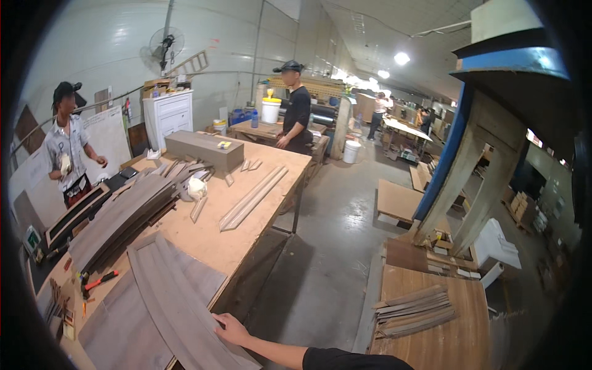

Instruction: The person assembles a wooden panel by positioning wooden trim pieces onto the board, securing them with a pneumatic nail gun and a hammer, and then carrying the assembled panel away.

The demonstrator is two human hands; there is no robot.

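Observation:
My right hand (232, 330) reaches in from the lower edge, its black sleeve (351, 359) at the bottom. Its fingers grip the right edge of a long, curved grey-brown wooden panel (165, 288) with a framed border. That panel slants across a flat grey-brown sheet (120, 317) at the near end of the workbench. My left hand is out of view. To the left of the panel lies a hammer (98, 280) with a red and black handle. A stack of curved boards (126, 216) sits just beyond.
The plywood workbench (262, 176) also bears wooden strips (254, 198) and a long grey box (205, 151). One person (65, 145) stands behind it at left, another (297, 111) beyond its far end. At right, thin slats (416, 311) lie on a wooden board (465, 333) beside a blue-edged post (445, 160).

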